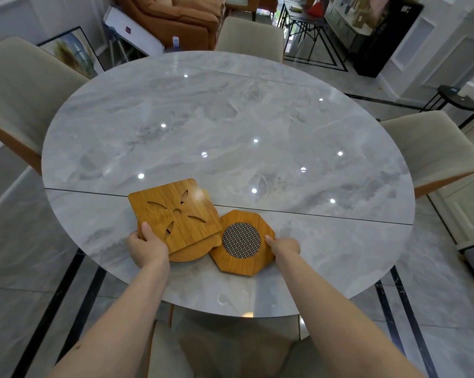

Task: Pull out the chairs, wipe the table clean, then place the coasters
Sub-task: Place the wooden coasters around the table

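Over the near edge of the table (230, 126) the person holds the coasters, both arms stretched forward. The left hand (145, 248) grips a small stack (175, 214) by its near corner, thumb curled on top of the square coaster with the leaf cut-outs; under it a rounder one peeks out, and I cannot tell how many lie in the stack. Just right of the stack, its edge tucked against it, is the octagon coaster (242, 242) with a mesh centre, pinched at its right rim by the right hand (283, 246), thumb on top. These look like thin bamboo boards: light, stiff, not fragile, but likely to slide on the glossy marble top. An edge pinch seems the best hold, as they lie too flat to grasp otherwise. Chairs (25, 91) stand around the table.
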A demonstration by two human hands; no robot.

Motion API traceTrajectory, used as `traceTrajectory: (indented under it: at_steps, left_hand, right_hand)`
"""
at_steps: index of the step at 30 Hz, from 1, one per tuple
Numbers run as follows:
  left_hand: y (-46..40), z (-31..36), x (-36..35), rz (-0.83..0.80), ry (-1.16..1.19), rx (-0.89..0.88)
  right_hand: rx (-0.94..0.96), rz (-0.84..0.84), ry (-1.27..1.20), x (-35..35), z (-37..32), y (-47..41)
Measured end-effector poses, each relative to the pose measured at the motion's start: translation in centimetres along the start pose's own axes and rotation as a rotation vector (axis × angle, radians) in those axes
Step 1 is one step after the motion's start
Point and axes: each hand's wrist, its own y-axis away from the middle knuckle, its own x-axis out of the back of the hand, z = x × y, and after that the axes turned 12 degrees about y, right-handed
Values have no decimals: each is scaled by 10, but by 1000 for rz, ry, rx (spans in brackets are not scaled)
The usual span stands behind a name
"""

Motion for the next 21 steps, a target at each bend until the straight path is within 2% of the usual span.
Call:
traceTrajectory:
  at_steps: [10,21]
  left_hand:
    - [1,-1,2,-1,3,8]
    - [0,-2,0,-13,12,12]
  right_hand:
    - [78,-1,-1,0,12,-13]
    - [-45,13,-65,-3,10,-13]
